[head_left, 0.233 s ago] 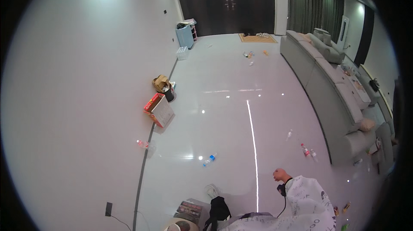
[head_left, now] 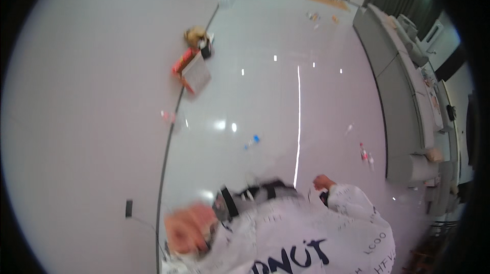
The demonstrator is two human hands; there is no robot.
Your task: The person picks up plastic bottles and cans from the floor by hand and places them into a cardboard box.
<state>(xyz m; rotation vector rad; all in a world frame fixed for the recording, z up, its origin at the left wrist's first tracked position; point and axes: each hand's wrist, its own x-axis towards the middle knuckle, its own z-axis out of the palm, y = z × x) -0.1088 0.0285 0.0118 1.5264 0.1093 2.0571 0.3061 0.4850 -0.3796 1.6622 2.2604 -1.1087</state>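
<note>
My right hand (head_left: 322, 182) is in the air over the floor, at the end of a white sleeve with black lettering. Its fingers look curled in, with nothing seen in them. A dark band (head_left: 324, 198) wraps that wrist. Low on the left, close to the camera, my left hand (head_left: 189, 227) is badly smeared by motion, so its fingers cannot be read. Beyond it on the floor lies a clear bottle with blue parts (head_left: 252, 142). To the right of my right hand lie a red-capped bottle (head_left: 363, 150) and a clear bottle (head_left: 371, 159).
Along the left wall stand a red and white cardboard box (head_left: 196, 73) and a black bin (head_left: 205, 49) beside a brown bag (head_left: 194, 36). A pinkish bottle (head_left: 168, 117) lies by the wall's foot. A corded wall socket (head_left: 128, 208) is nearer. The grey sofa (head_left: 400, 98) bounds the right.
The view has tipped downward, so the floor things sit higher in the picture. My left hand has come into sight at the lower left. More of the white top shows.
</note>
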